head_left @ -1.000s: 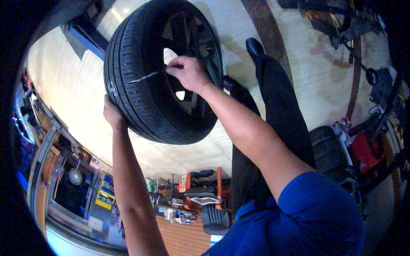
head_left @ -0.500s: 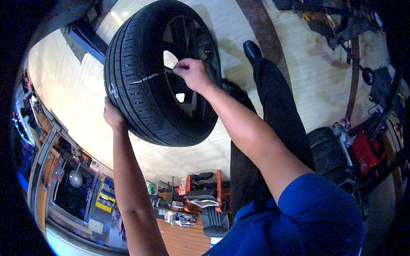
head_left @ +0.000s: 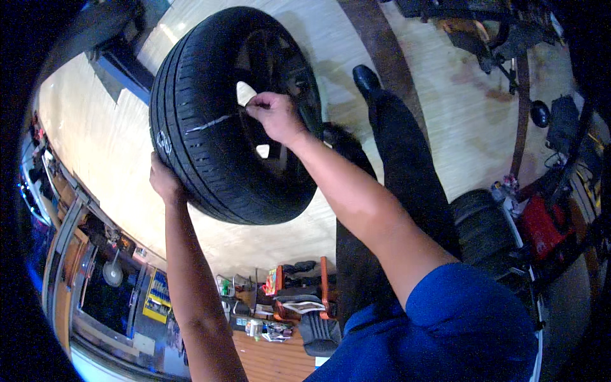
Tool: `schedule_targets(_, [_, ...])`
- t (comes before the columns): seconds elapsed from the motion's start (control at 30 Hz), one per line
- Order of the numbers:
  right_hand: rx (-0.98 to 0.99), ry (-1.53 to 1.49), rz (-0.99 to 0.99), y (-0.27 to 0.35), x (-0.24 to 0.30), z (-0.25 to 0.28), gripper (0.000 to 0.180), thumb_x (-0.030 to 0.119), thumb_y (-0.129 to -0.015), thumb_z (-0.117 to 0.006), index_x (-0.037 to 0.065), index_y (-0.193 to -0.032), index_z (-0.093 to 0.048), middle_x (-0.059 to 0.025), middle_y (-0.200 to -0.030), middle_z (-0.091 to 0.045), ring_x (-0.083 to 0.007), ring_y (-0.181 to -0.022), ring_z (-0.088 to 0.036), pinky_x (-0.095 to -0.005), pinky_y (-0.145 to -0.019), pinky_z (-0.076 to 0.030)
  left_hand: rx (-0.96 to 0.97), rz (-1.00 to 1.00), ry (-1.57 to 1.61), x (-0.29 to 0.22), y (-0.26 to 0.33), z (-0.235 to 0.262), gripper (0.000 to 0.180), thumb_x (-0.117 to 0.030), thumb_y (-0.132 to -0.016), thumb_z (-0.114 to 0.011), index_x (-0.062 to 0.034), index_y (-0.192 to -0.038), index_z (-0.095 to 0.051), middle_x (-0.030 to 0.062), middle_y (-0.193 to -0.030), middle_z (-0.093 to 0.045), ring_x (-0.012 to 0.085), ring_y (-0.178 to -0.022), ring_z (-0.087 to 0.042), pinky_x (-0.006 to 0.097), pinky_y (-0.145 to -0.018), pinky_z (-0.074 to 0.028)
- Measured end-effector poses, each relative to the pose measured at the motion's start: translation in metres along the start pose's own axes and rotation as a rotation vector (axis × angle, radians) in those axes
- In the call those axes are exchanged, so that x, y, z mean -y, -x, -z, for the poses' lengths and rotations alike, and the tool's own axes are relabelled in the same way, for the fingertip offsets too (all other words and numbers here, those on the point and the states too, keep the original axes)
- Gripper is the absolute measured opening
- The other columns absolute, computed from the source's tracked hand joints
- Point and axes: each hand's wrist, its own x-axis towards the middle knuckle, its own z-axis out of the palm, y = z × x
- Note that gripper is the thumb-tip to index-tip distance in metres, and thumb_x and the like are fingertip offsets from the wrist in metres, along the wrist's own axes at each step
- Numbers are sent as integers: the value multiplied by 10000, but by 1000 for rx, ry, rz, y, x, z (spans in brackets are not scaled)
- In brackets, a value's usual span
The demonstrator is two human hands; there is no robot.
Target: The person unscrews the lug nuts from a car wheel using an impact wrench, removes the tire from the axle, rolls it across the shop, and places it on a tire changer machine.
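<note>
Right hand shifted toward tread, pinched on tyre edge; left hand still cupping tread underneath.

Tyre or car workshop. A mounted tyre on a dark rim is standing upright on a pale, stained floor. A second tyre is lying at the right beside red equipment with hoses and cables. Dark machinery is sitting at the top right. An orange cart crowded with bottles and small tools is standing at the bottom, and cabinets are lining the left wall.
</note>
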Motion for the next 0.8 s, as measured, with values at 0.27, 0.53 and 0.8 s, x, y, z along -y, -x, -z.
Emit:
schedule_targets(0.27, [-74, 68, -45, 10, 25, 55, 170, 160, -746, -668, 11, -827, -658, -98, -796, -654, -170, -754, -609, -302, -708, -465, 70, -172, -165, 3, 0, 3, 455, -327, -927, -300, 22, -1074, -553, 222, -986, -608, 300, -877, -572, 378, -786, -426])
schedule_targets(0.53, [-640, 272, 42, -23, 133, 289, 167, 86, -799, -594, -34, -914, -582, -60, -729, -585, -111, -556, -521, -231, -471, -408, 104, -90, -180, -24, 9, 2, 512, -382, -910, -318, 41, -1056, -566, 238, -995, -601, 329, -922, -562, 382, -820, -405])
schedule_targets(0.8, [-922, 1047, -104, -115, 144, 468, 188, 188, -798, -561, 40, -885, -638, -104, -801, -635, -231, -650, -599, -324, -558, -474, 114, -88, -68, -36, 12, -12, 538, -383, -925, -297, 61, -1098, -547, 213, -1069, -589, 285, -955, -560, 356, -851, -404])
